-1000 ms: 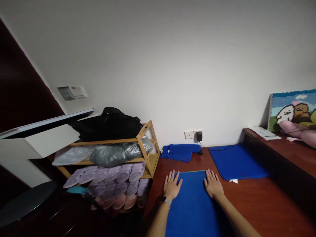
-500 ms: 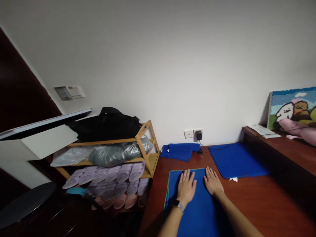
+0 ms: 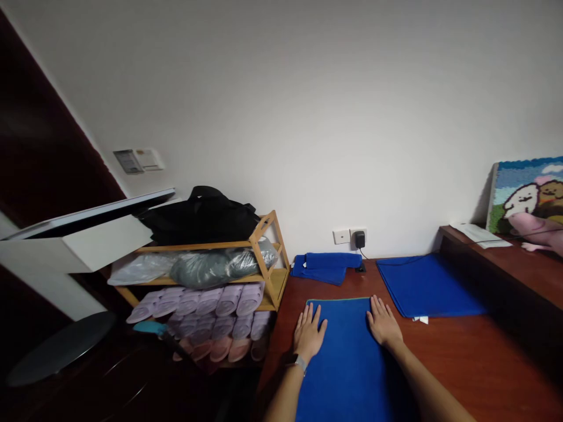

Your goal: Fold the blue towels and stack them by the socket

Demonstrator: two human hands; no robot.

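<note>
Left hand and right hand: both open and flat, palms down, fingers spread, nothing grasped, well apart. Beneath both palms: a flat rectangular blue towel with a thin green edge binding, its far edge just ahead of the fingertips and its side edges under the hands. On the left wrist: a wristwatch with a grey strap.

Under the towel and out past the right hand: a reddish-brown wooden worktop. Ahead of the left hand: a folded blue towel. Ahead and right of the right hand: a flat blue cloth. Farther ahead, on the wall: a white socket with a black plug adapter. Left of the left hand: a bamboo shoe rack holding rows of pale purple slippers, with a black bag on top. Far right of the right hand, on a raised wooden ledge: a tufted cartoon picture panel.
</note>
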